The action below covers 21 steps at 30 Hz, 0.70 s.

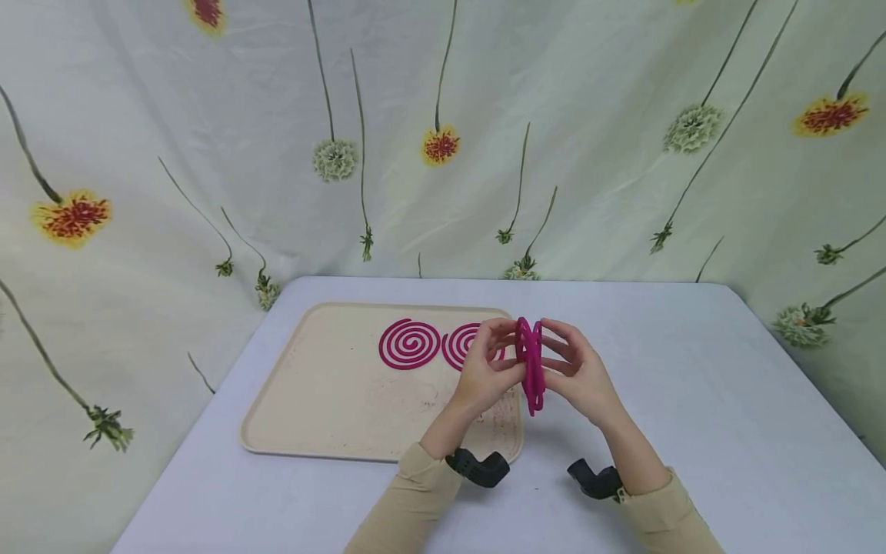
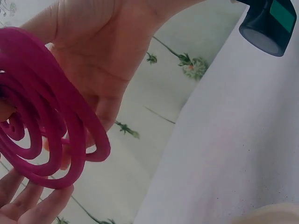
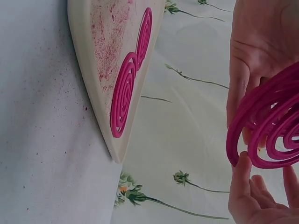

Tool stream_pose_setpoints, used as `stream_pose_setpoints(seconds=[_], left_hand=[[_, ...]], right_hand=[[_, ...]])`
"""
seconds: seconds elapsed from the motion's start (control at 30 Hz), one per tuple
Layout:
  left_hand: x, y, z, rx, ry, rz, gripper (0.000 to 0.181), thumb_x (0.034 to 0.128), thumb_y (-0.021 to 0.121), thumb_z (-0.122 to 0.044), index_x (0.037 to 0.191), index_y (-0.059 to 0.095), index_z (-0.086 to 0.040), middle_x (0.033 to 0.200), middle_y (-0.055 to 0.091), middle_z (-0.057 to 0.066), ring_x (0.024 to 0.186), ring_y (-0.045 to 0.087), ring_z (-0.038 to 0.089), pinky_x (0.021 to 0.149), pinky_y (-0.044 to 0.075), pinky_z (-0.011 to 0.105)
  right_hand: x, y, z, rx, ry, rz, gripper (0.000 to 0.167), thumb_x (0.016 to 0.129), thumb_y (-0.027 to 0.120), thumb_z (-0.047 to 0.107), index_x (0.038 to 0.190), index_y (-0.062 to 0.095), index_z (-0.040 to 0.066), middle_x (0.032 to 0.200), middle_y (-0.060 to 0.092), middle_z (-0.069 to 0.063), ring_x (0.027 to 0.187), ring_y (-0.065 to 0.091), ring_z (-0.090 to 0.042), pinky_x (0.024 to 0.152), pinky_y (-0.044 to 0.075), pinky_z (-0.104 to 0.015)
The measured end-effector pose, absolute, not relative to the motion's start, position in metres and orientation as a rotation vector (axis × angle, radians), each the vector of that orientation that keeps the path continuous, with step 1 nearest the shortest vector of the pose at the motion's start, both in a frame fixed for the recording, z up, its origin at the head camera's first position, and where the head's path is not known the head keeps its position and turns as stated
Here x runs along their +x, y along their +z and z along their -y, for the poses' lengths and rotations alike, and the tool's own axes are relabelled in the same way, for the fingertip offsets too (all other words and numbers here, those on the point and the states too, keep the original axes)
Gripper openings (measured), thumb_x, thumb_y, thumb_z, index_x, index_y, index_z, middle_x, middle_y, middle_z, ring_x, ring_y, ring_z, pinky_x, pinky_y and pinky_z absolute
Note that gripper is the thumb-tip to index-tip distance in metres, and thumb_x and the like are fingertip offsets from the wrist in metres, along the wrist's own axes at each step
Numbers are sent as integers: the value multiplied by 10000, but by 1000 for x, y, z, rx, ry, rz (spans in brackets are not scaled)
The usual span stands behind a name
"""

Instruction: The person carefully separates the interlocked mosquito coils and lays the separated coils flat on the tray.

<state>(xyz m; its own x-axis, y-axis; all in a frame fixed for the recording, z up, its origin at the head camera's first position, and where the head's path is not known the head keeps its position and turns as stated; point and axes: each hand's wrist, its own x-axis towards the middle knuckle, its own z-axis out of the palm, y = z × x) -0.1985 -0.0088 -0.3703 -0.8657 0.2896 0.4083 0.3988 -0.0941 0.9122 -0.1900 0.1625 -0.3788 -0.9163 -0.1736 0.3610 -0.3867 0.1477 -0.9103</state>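
Observation:
Two magenta spiral mosquito coils (image 1: 531, 362), stood nearly edge-on, are held up between both hands above the tray's right edge. They lie close together, with a narrow gap along part of their rims. My left hand (image 1: 487, 369) grips them from the left with thumb and fingers. From the right, my right hand (image 1: 581, 377) grips them too, fingertips at the rim. In the left wrist view the coils (image 2: 70, 88) show their open rings; in the right wrist view the coils (image 3: 237, 122) partly hide the palm behind.
A beige tray (image 1: 311, 385) lies on the white-covered table (image 1: 692, 385), with reddish crumbs on it. One flat coil (image 1: 410, 344) rests near its back edge; another coil (image 1: 453, 346) beside it is partly hidden by the left hand. A flowered cloth (image 1: 588, 115) hangs behind.

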Motion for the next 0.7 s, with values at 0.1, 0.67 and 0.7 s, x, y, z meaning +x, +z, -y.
stream_pose_setpoints(seconds=[0.1,0.67,0.7], left_hand=[[-206,-380,10,-763,-2064,2115,625,801,670,47,1341,356,19,1316,447,208,1186,470,367,899,492,426],[-231,-384,47,-679,-2425,2149,436,838,664,7,1236,486,6,1056,648,149,934,652,200,868,515,354],[-231,-383,48,-667,-2426,2155,415,840,664,4,1219,494,4,1035,653,128,913,655,183,863,517,346]], right_hand=[[-192,-380,-164,569,1775,2255,719,769,706,-42,1396,358,16,1373,422,-190,1159,507,-358,929,474,-401],[-196,-378,-189,518,1898,2441,526,819,671,6,1305,470,-14,1186,571,-240,978,627,-247,780,546,-311],[-196,-377,-191,512,1901,2458,497,829,670,24,1286,482,-30,1150,593,-238,943,642,-219,776,547,-306]])
